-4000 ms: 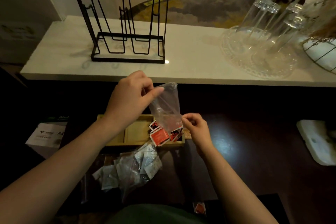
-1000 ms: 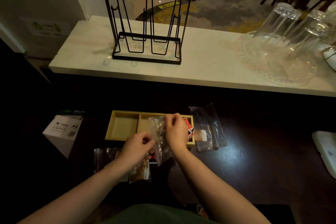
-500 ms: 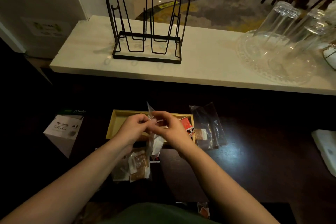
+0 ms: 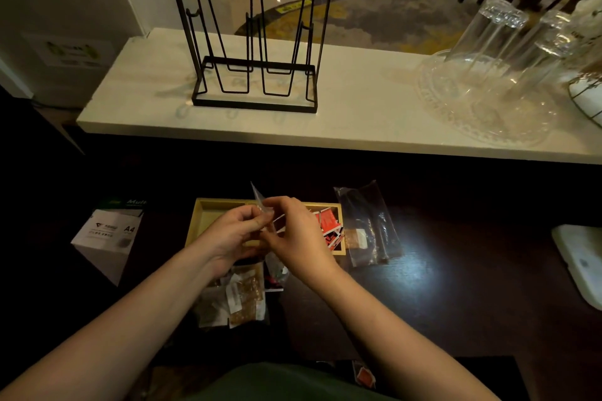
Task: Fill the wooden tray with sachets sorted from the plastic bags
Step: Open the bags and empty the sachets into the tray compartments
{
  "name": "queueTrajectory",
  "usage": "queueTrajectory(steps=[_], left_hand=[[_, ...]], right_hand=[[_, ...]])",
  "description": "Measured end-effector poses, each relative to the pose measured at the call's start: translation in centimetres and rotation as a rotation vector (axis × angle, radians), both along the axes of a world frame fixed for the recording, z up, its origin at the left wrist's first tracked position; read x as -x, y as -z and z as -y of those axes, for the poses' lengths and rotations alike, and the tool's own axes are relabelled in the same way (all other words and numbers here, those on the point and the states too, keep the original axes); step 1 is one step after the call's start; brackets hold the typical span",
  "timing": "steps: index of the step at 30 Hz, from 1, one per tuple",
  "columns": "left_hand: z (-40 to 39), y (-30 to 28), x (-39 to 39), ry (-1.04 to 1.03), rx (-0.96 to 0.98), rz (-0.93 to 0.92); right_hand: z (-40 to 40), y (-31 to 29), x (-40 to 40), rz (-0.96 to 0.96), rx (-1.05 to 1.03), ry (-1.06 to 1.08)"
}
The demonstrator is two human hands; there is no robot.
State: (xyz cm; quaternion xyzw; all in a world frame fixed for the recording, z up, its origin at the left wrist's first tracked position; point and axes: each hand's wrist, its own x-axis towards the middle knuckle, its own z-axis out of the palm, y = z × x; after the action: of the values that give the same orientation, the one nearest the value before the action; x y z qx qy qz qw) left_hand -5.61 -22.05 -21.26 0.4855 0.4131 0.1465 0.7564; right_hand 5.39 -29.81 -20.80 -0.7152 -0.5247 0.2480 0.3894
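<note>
At the far left a white paper box (image 4: 107,238) sits on the dark table (image 4: 439,303), well apart from the work. A second ago the small clear bag (image 4: 260,205) hung lower, in front of the wooden tray (image 4: 203,221); now it has been lifted and both hands meet at its top. The left hand (image 4: 233,234) has its fingers closed on one side of the mouth, the right hand (image 4: 293,231) pinches the other, so I'd judge they are pulling it open to tip out. Below the wrists lies a bag of brown sachets (image 4: 244,296), not yet emptied. The tray's left compartment looks bare; red sachets (image 4: 327,225) fill the right end. An emptied bag (image 4: 368,225) lies just beside the tray's right edge. Open table stretches beyond it; the white shelf (image 4: 358,107) overhangs behind, limiting upward room.
</note>
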Motion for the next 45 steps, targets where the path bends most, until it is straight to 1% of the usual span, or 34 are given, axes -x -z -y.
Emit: queueTrajectory(steps=[1,3,7,10,13,16,19,22,27,28,30,32,33,34,36,38,40,42,43,45], left_hand=[[0.0,0.0,-0.2,0.001,-0.015,0.0],[-0.1,-0.2,-0.4,-0.017,-0.023,0.014],[0.0,-0.4,-0.4,-0.032,-0.04,0.051],[0.2,-0.4,-0.5,-0.036,-0.042,0.045],[0.3,-0.4,-0.5,-0.044,-0.018,0.045],[0.4,-0.4,-0.6,-0.036,-0.016,0.046],[0.6,-0.5,-0.7,-0.014,-0.132,0.001],[0.7,-0.8,-0.9,-0.011,-0.228,-0.022],[1.0,-1.0,-1.1,0.001,-0.331,-0.063],[1.1,-1.2,-1.1,-0.012,-0.358,-0.09],[0.4,-1.5,-0.7,-0.07,-0.45,-0.203],[-1.1,-1.6,0.4,-0.083,-0.643,-0.345],[-1.8,-1.7,1.0,-0.033,-0.765,-0.414],[-2.3,-2.0,1.5,0.026,-0.863,-0.465],[-2.3,-2.7,1.5,0.076,-0.954,-0.515],[-1.9,-3.5,0.7,0.045,-0.974,-0.513],[-1.6,-3.9,-0.2,0.009,-0.966,-0.491],[-1.4,-4.1,-1.0,-0.01,-0.908,-0.463],[-1.3,-4.1,-1.2,-0.017,-0.878,-0.449],[-1.2,-4.3,-1.5,-0.018,-0.82,-0.397]], right_hand=[[-0.1,-0.1,-0.2,0.005,-0.013,0.034],[-0.3,-0.6,-1.0,-0.051,0.002,0.08],[-0.5,-1.0,-2.1,-0.21,0.069,0.055],[-0.4,-0.9,-2.2,-0.253,0.072,0.062],[-0.2,-0.9,-2.2,-0.195,0.064,0.061],[-0.1,-0.8,-2.0,-0.037,0.048,0.043],[-0.2,-1.1,-1.6,0.056,0.062,0.073],[-0.3,-1.1,-1.5,0.019,0.069,0.105],[-0.4,-0.7,-1.2,0.063,0.079,0.114],[-0.5,-0.7,-1.4,0.073,0.094,0.136],[-0.6,-0.7,-2.8,0.105,0.129,0.244],[-0.4,-1.0,-4.6,0.163,0.157,0.332],[-0.2,-1.3,-5.2,0.188,0.171,0.329],[0.0,-1.6,-5.6,0.216,0.187,0.306],[0.2,-2.3,-5.8,0.312,0.231,0.259],[0.2,-3.1,-5.7,0.443,0.24,0.247],[0.2,-4.0,-5.4,0.516,0.14,0.228],[0.1,-4.8,-4.6,0.476,-0.007,0.086],[0.1,-5.0,-3.9,0.421,-0.036,-0.02],[-0.1,-4.5,-2.4,0.36,0.02,-0.185]])
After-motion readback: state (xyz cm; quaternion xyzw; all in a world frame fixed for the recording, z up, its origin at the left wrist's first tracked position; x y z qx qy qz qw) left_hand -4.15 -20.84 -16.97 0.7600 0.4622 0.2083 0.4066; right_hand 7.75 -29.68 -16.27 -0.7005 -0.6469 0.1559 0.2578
